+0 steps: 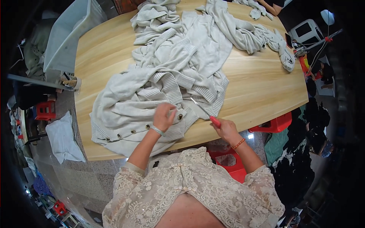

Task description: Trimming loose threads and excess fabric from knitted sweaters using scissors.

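A light grey knitted cardigan with dark buttons along its front edge lies in folds on the wooden table before me. Over its buttoned edge, my left hand is closed, its fingers curled toward the thumb; whether cloth or thread is pinched there is too blurred to tell. In my right hand I grip a slim tool by its red handle. Its thin metal shaft points up and left, its tip over the ribbed cloth. The tool's exact kind is unclear.
More grey knitwear is heaped across the middle and far side of the wooden table. A pale plastic bin stands at the left. Red stools are tucked by the near edge. Another person's arm shows far right.
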Tool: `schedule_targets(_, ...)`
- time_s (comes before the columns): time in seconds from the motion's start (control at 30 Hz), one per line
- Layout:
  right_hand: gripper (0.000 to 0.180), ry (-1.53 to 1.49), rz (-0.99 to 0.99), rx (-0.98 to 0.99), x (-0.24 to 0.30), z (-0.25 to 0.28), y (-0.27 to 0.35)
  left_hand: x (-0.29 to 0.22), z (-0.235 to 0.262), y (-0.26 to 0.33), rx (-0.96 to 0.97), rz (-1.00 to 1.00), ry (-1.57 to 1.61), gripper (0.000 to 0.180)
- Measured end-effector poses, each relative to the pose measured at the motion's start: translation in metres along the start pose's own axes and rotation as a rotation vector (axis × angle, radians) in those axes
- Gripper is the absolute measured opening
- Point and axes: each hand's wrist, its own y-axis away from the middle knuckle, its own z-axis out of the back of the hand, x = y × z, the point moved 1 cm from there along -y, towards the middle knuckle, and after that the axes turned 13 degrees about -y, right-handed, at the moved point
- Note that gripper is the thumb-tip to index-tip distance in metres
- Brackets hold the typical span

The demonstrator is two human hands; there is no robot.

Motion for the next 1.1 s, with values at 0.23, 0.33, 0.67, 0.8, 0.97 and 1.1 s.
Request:
schedule_targets(0.23,0.028,-0.128,-0.017,-0.253,0.043,0.016,-0.064,0.091,0.058,-0.080,-0.129,0.116,-0.535,0.066)
schedule_targets(0.33,0.022,-0.207,0.057,-0.310,0.048,-0.001,-0.099,0.140,0.056,-0.053,0.101,0.116,-0.628,0.063)
schedule_targets(0.67,0.052,0.040,-0.096,-0.382,0.012,-0.042,-0.184,0.136,0.083,0.021,0.177,0.119,-0.562,0.041)
schedule_targets(0.8,0.041,-0.053,-0.166,-0.494,0.003,-0.004,-0.204,0.142,0.090,0.020,0.203,0.148,-0.586,0.040)
schedule_targets(0.97,0.040,-0.191,-0.007,-0.805,0.008,0.087,-0.206,0.144,0.091,0.009,0.237,0.135,-0.584,0.041)
schedule_targets(1.1,0.032,-0.104,0.103,-0.932,0.037,0.150,-0.188,0.149,0.090,0.003,0.287,0.164,-0.575,0.046)
